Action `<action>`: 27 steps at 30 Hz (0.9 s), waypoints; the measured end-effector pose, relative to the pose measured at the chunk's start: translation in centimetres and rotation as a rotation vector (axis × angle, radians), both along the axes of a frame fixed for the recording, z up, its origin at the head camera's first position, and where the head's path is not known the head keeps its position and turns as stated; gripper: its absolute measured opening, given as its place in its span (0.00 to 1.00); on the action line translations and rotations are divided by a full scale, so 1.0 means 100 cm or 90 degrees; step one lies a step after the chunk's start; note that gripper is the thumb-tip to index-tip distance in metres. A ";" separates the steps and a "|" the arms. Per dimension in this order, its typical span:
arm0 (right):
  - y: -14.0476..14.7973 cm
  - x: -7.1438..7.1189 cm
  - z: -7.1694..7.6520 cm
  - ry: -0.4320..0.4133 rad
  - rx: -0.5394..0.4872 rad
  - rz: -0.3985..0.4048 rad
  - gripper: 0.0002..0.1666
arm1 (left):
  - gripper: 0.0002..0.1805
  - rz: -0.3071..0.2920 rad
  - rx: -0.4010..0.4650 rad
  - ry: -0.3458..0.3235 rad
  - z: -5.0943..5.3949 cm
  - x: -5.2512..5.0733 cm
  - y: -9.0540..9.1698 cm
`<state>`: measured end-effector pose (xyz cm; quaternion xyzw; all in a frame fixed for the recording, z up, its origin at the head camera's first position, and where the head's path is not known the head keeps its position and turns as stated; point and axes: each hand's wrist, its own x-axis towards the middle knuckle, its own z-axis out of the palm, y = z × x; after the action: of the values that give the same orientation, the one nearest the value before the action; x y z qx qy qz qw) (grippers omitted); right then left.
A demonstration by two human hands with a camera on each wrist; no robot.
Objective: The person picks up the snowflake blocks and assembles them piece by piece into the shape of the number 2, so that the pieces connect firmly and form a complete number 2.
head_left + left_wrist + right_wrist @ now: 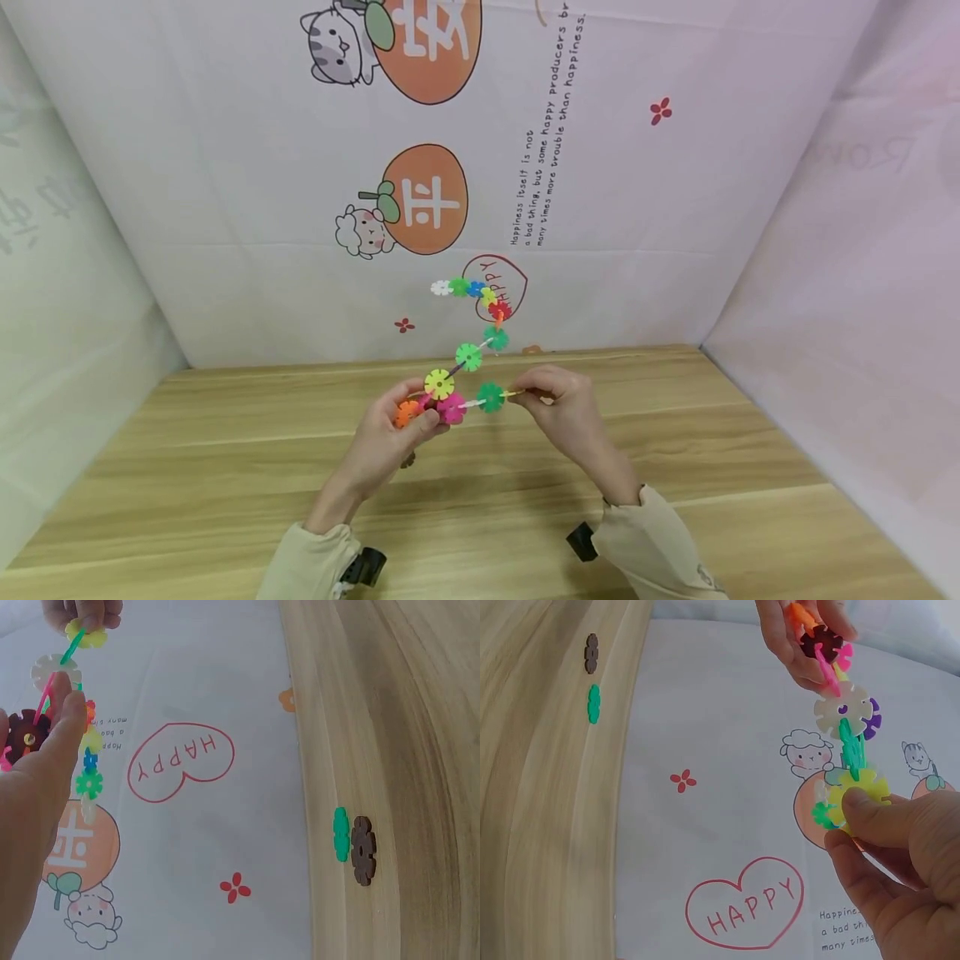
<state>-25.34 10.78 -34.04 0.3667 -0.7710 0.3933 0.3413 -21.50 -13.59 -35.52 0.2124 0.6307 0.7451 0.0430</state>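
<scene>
A chain of interlocking notched plastic discs is held up above the table between both hands. My left hand (382, 437) grips it around an orange disc (408, 413) and a pink disc (452, 408), thumb in front. Between finger and thumb, my right hand (564, 408) pinches the yellow disc (871, 784) at one end. A green disc (491, 397) and a white disc (832, 712) link the two hands. From a yellow disc (439, 384) by the left fingers, another stretch of chain rises and curves, ending in a white disc (441, 287).
On the wooden table (225, 467) lie a loose green disc (341, 834) and a loose brown disc (364, 851), close together. White printed cloth (255, 192) stands behind the table and along both sides.
</scene>
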 end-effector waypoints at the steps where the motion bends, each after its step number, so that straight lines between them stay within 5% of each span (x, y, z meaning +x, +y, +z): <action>1: 0.000 0.000 0.000 0.003 -0.001 -0.001 0.11 | 0.24 -0.005 -0.005 0.003 -0.001 0.000 0.000; 8: -0.003 0.001 -0.002 0.006 0.011 -0.010 0.11 | 0.21 -0.021 -0.002 -0.013 -0.003 -0.001 -0.001; 19: -0.008 0.001 -0.005 0.023 0.009 0.026 0.11 | 0.24 0.118 -0.108 -0.055 -0.002 -0.002 0.005; 27: -0.008 0.002 -0.003 0.031 0.007 0.051 0.11 | 0.23 0.127 -0.046 -0.064 -0.002 -0.001 0.008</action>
<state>-25.15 10.00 -34.36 0.4087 -0.7493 0.3936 0.3414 -21.56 -12.79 -35.72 0.1093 0.6724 0.7320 0.0081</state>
